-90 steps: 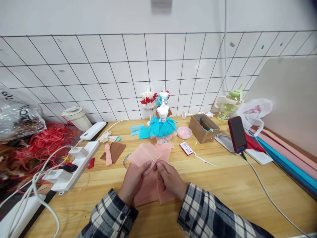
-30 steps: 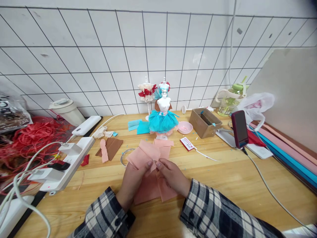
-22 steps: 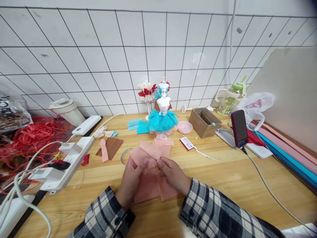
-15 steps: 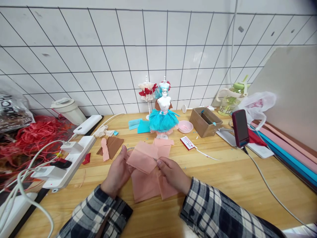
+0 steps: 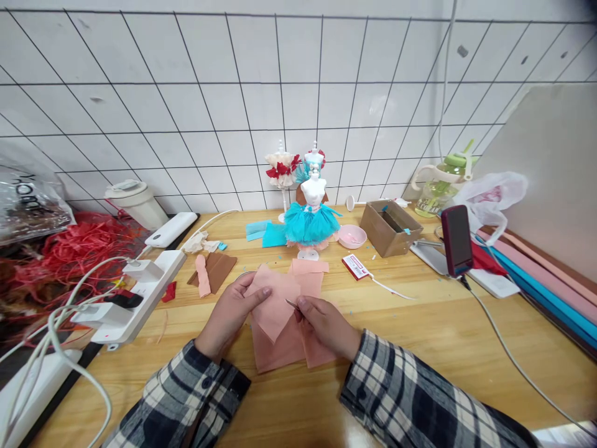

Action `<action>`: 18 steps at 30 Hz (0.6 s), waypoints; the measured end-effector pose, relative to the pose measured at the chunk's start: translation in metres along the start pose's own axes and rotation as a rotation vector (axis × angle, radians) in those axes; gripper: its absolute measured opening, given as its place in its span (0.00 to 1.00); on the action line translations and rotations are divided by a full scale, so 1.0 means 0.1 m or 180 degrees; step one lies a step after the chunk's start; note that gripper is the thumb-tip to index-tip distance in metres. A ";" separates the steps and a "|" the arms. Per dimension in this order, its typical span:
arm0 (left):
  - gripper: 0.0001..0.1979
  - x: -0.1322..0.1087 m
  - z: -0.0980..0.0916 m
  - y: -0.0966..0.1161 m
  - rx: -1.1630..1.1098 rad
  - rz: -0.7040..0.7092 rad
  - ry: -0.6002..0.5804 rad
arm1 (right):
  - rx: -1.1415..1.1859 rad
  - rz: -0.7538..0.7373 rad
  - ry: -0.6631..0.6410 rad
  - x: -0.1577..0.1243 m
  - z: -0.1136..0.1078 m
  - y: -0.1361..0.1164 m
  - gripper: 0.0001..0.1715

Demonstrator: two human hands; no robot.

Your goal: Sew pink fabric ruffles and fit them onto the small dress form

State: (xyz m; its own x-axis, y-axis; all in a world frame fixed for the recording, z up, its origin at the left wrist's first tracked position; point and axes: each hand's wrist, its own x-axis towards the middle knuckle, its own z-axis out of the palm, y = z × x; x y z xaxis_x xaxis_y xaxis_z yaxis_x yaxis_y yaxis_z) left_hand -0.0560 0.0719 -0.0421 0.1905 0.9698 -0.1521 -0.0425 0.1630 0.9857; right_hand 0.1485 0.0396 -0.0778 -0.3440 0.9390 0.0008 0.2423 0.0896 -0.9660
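My left hand (image 5: 236, 309) pinches a piece of pink crepe paper (image 5: 275, 311), its thumb flat on top and the fingers beneath. Between the thumb and finger of my right hand (image 5: 324, 323) is a slim metal tool (image 5: 291, 303), its tip over the paper's right part; most of it is hidden in the hand. Under both hands lie more pink crepe sheets (image 5: 277, 358) on the table. Just beyond stands a white mini mannequin (image 5: 313, 190) in a turquoise ruffled skirt (image 5: 311, 224).
At left are a white power strip (image 5: 153, 292) with cables and a tangle of red strands (image 5: 100, 249). Behind stand a second dressed mannequin (image 5: 281, 173), a pink bowl (image 5: 352, 236) and a brown box (image 5: 390, 229). A propped phone (image 5: 457, 241) stands at right.
The held pink sheet has turned so one corner points toward me. My left thumb has moved from its edge onto its top. The view has shifted slightly.
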 end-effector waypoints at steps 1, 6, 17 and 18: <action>0.27 -0.01 0.01 0.01 -0.0057 -0.0004 -0.0009 | -0.0071 0.0004 0.0040 0.00 -0.01 0.00 0.33; 0.30 -0.03 0.06 0.04 -0.0193 -0.0020 -0.0058 | -0.0309 0.0089 0.0007 0.00 -0.02 -0.01 0.36; 0.34 -0.03 0.13 -0.05 0.0496 0.0219 -0.0044 | -0.0312 0.0186 -0.0060 -0.02 -0.01 -0.02 0.36; 0.36 -0.03 0.13 -0.06 0.0705 0.0295 0.0031 | -0.0346 0.0133 -0.0039 -0.02 -0.01 -0.02 0.36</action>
State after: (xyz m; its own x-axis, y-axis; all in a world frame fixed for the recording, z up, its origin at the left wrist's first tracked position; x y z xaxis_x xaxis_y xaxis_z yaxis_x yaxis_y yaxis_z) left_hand -0.0431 0.0662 -0.0462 0.1864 0.9806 -0.0598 0.1569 0.0304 0.9871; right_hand 0.1496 0.0381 -0.0753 -0.3425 0.9385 -0.0427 0.3535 0.0866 -0.9314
